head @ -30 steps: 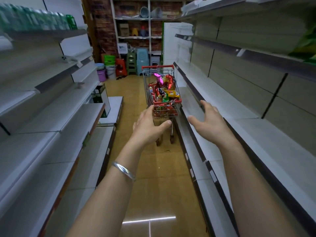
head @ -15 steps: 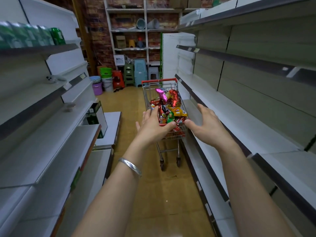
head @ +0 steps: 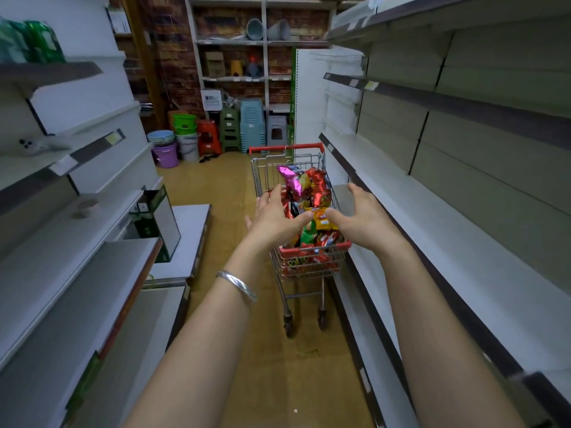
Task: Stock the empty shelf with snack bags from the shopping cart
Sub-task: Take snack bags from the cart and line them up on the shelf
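Reached toward a small red-rimmed shopping cart [head: 312, 261] heaped with snack bags [head: 312, 205], beside the empty shelf [head: 463, 273]; left hand [head: 275, 216] and right hand [head: 364, 217] spread, holding nothing. Likely light, crinkly, slippery, crushable; best pinched at top seams

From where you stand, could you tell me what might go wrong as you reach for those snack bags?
The snack bags are heaped above the cart rim, so grabbing with both open hands, left hand and right hand, could spill some. The cart stands on wheels and may roll away if pushed.
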### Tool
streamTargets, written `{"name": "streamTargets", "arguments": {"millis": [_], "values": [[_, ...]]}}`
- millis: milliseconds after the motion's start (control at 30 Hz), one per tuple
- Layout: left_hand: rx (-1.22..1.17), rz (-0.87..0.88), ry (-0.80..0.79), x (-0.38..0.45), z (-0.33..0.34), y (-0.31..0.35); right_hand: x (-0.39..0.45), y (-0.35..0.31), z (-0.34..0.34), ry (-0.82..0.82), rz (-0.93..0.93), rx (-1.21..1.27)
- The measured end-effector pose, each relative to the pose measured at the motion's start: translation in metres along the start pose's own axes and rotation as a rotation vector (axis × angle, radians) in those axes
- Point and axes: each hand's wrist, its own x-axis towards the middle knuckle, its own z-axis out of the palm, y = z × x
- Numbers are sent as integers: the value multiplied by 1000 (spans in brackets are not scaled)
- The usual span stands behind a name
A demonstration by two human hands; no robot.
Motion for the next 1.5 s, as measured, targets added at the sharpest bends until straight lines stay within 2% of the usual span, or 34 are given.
{"name": "streamTargets", "arguments": {"millis": [267, 500, 733, 933, 1100, 1267, 1367, 1500], "values": [[-69, -83, 28, 130, 26, 7, 151, 41, -2, -61, 7, -15], [-75, -153, 11, 212, 46, -5, 242, 68, 16, -115, 30, 29], [-109, -213, -88, 295, 76, -32, 315, 103, 48, -175, 137, 34], [-175, -233, -165, 408, 107, -80, 396, 117, 69, -169, 209, -10], [-130, -234, -209, 471, 106, -88, 456, 117, 98, -144, 250, 32], [-141, -254, -303, 510, 119, -89, 497, 137, 126, -219, 355, 57], [-169, -291, -314, 540, 134, -104, 528, 153, 140, -228, 399, 80], [-295, -431, -336, 574, 151, -119, 570, 181, 167, -275, 405, 103]]}}
